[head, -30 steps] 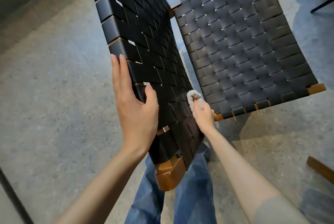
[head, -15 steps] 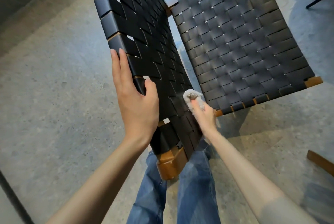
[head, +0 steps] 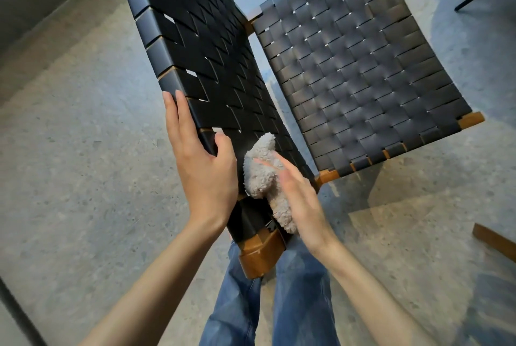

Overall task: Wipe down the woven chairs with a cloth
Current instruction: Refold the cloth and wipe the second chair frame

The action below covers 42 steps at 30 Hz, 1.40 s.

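The left hand [head: 205, 175] steadies the woven chair [head: 349, 80] by the outer rail of its backrest [head: 201, 46]: fingers [head: 174, 119] straight and pressed together behind the rail, thumb hooked over the front. The right hand [head: 300, 197] presses the fluffy cloth [head: 262, 175] flat against the lowest straps with near-straight fingers (blurred, so I cannot tell whether the thumb pins the cloth).

With so loose a hold, the cloth could probably slip out and drop to the floor [head: 83, 178]. Its pile may also snag in the gaps between straps or on the dark fitting just above the wooden corner [head: 261, 257]. That corner sits just above the person's jeans [head: 301, 298], so a hard push might swing the chair into the legs.

The backrest above the cloth is open for long strokes, and the seat [head: 391, 46] is unobstructed. A wooden piece [head: 494, 242] lies well apart on the right.
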Each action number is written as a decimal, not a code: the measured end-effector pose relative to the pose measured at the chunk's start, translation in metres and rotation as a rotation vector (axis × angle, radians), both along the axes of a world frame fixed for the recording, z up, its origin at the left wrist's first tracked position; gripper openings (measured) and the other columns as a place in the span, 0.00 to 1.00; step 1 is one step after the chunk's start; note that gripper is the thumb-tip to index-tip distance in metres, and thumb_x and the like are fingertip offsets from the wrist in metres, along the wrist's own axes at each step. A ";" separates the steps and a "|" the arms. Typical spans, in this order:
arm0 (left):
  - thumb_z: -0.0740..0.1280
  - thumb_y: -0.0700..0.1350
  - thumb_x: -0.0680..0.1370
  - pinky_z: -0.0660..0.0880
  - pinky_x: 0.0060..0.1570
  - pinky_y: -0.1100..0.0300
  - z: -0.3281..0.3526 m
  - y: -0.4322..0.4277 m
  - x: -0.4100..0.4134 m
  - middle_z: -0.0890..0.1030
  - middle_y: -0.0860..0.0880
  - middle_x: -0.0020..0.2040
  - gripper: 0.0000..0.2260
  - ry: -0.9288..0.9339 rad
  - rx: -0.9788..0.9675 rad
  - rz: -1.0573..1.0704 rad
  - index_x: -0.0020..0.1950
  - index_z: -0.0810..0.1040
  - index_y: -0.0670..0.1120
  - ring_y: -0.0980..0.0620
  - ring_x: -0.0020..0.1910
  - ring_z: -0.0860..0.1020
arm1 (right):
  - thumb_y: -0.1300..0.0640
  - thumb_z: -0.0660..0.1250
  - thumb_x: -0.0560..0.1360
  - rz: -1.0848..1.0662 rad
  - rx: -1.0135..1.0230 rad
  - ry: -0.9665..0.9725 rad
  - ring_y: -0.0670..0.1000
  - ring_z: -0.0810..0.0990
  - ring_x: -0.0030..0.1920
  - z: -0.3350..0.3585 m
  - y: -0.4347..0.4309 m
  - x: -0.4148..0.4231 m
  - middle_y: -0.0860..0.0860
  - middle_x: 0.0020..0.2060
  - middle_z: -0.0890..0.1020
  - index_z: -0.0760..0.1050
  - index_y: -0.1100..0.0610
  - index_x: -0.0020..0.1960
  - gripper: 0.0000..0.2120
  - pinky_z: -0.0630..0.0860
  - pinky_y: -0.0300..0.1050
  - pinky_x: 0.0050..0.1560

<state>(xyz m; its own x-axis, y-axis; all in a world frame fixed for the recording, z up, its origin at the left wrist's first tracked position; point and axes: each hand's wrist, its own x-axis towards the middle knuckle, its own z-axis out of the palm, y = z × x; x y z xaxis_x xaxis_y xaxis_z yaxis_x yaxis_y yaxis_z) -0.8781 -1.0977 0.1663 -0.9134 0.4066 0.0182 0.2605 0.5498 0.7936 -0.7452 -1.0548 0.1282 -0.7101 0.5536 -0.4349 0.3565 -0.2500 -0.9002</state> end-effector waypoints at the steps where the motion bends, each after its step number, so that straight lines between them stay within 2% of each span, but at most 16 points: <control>1: 0.61 0.37 0.79 0.46 0.69 0.75 -0.001 0.000 0.000 0.52 0.49 0.78 0.29 0.006 0.001 0.002 0.78 0.54 0.44 0.61 0.75 0.50 | 0.33 0.55 0.74 -0.007 0.017 0.016 0.43 0.62 0.72 0.001 0.000 -0.002 0.37 0.70 0.67 0.70 0.23 0.56 0.13 0.62 0.56 0.72; 3: 0.61 0.37 0.79 0.47 0.70 0.73 -0.001 0.000 -0.001 0.52 0.49 0.79 0.29 0.010 0.003 0.003 0.78 0.54 0.44 0.61 0.76 0.50 | 0.40 0.56 0.76 -0.013 0.174 0.017 0.42 0.65 0.70 0.005 -0.003 -0.006 0.41 0.69 0.69 0.73 0.30 0.59 0.14 0.67 0.51 0.69; 6: 0.61 0.37 0.79 0.47 0.69 0.76 0.000 0.000 0.000 0.52 0.50 0.79 0.29 0.001 -0.003 0.002 0.78 0.54 0.45 0.61 0.76 0.50 | 0.49 0.51 0.80 0.040 0.368 0.080 0.42 0.66 0.69 0.000 -0.006 -0.009 0.47 0.69 0.67 0.68 0.35 0.67 0.19 0.69 0.42 0.66; 10: 0.61 0.38 0.79 0.47 0.66 0.79 0.002 0.000 0.002 0.52 0.50 0.79 0.29 -0.010 -0.008 -0.002 0.78 0.54 0.45 0.62 0.75 0.50 | 0.52 0.54 0.79 -0.042 0.495 0.001 0.51 0.71 0.64 -0.033 0.004 -0.011 0.51 0.64 0.71 0.75 0.43 0.64 0.18 0.74 0.45 0.61; 13: 0.61 0.38 0.79 0.47 0.66 0.79 0.001 -0.001 0.002 0.52 0.50 0.79 0.29 -0.013 -0.011 0.000 0.78 0.54 0.45 0.61 0.75 0.50 | 0.49 0.56 0.78 -0.084 0.527 -0.120 0.52 0.73 0.60 -0.064 0.018 -0.018 0.52 0.62 0.74 0.78 0.51 0.62 0.19 0.73 0.42 0.55; 16: 0.62 0.38 0.79 0.47 0.65 0.80 0.001 0.000 0.002 0.52 0.51 0.79 0.29 -0.013 -0.011 0.005 0.78 0.54 0.45 0.61 0.75 0.50 | 0.54 0.59 0.79 -0.099 0.526 -0.321 0.52 0.72 0.58 -0.108 0.041 -0.018 0.53 0.60 0.75 0.78 0.54 0.61 0.15 0.66 0.38 0.48; 20: 0.62 0.38 0.79 0.48 0.63 0.82 0.000 0.000 0.003 0.52 0.52 0.78 0.29 -0.011 -0.012 0.008 0.78 0.54 0.46 0.62 0.75 0.50 | 0.55 0.57 0.81 -0.117 0.440 -0.611 0.60 0.72 0.58 -0.175 0.067 0.003 0.57 0.61 0.75 0.77 0.54 0.62 0.14 0.63 0.42 0.50; 23: 0.62 0.38 0.79 0.49 0.63 0.82 -0.001 -0.002 0.003 0.52 0.53 0.78 0.29 -0.006 -0.011 0.006 0.78 0.54 0.47 0.63 0.75 0.50 | 0.52 0.52 0.82 -0.111 0.372 -0.722 0.60 0.71 0.59 -0.202 0.076 0.016 0.58 0.62 0.75 0.75 0.54 0.63 0.17 0.61 0.43 0.50; 25: 0.62 0.39 0.79 0.49 0.65 0.81 -0.003 -0.002 0.002 0.53 0.53 0.78 0.29 0.002 -0.009 0.009 0.78 0.54 0.47 0.63 0.75 0.50 | 0.48 0.50 0.83 -0.132 0.206 -0.683 0.58 0.71 0.62 -0.209 0.079 0.018 0.56 0.65 0.74 0.73 0.53 0.66 0.19 0.63 0.45 0.54; 27: 0.62 0.39 0.79 0.49 0.65 0.80 -0.004 -0.002 0.001 0.53 0.53 0.78 0.29 0.010 -0.009 0.010 0.78 0.54 0.48 0.62 0.75 0.50 | 0.39 0.53 0.80 -0.139 0.085 -0.619 0.56 0.71 0.64 -0.209 0.077 0.018 0.54 0.66 0.74 0.71 0.52 0.69 0.24 0.66 0.46 0.59; 29: 0.62 0.39 0.79 0.49 0.65 0.80 -0.004 -0.002 0.002 0.53 0.52 0.78 0.29 0.005 -0.014 0.014 0.77 0.54 0.48 0.62 0.75 0.51 | 0.28 0.55 0.71 -0.114 0.068 -0.605 0.56 0.71 0.64 -0.204 0.072 0.021 0.51 0.64 0.75 0.71 0.49 0.69 0.35 0.69 0.51 0.64; 30: 0.62 0.39 0.79 0.49 0.65 0.80 -0.003 -0.002 0.002 0.53 0.52 0.78 0.29 0.002 -0.016 0.016 0.77 0.54 0.48 0.62 0.75 0.51 | 0.26 0.56 0.69 -0.129 0.076 -0.598 0.56 0.72 0.64 -0.202 0.069 0.024 0.51 0.63 0.76 0.72 0.49 0.68 0.37 0.71 0.55 0.64; 33: 0.62 0.38 0.79 0.48 0.64 0.81 -0.001 0.000 0.003 0.52 0.52 0.78 0.29 -0.007 -0.018 0.013 0.78 0.54 0.47 0.63 0.75 0.50 | 0.35 0.63 0.74 -0.203 0.097 -0.501 0.55 0.75 0.61 -0.182 0.060 0.024 0.52 0.57 0.79 0.76 0.51 0.62 0.25 0.74 0.57 0.61; 36: 0.62 0.37 0.79 0.48 0.63 0.82 0.003 0.001 0.004 0.52 0.51 0.78 0.29 -0.023 -0.007 0.017 0.78 0.54 0.45 0.64 0.74 0.50 | 0.39 0.66 0.74 -0.220 0.114 -0.332 0.51 0.76 0.58 -0.137 0.042 0.014 0.48 0.53 0.79 0.78 0.46 0.55 0.15 0.74 0.55 0.61; 39: 0.62 0.38 0.79 0.47 0.66 0.80 0.005 0.000 0.004 0.52 0.51 0.79 0.29 -0.035 -0.017 0.016 0.78 0.54 0.46 0.63 0.75 0.50 | 0.34 0.65 0.71 -0.168 0.206 -0.240 0.48 0.74 0.59 -0.094 0.020 0.009 0.46 0.57 0.78 0.77 0.46 0.62 0.24 0.73 0.47 0.59; 42: 0.62 0.39 0.80 0.46 0.65 0.80 0.005 0.000 0.004 0.51 0.52 0.79 0.29 -0.034 -0.031 0.019 0.78 0.53 0.47 0.62 0.75 0.50 | 0.34 0.63 0.72 -0.142 0.276 -0.314 0.47 0.71 0.59 -0.094 0.017 0.010 0.46 0.59 0.76 0.75 0.47 0.65 0.26 0.70 0.45 0.56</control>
<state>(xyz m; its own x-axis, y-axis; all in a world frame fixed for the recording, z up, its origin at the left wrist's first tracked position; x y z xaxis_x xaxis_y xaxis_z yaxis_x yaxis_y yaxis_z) -0.8745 -1.0974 0.1710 -0.9207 0.3895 -0.0255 0.2232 0.5790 0.7842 -0.7350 -1.0379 0.0341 -0.4754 0.7620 -0.4398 0.6026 -0.0822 -0.7938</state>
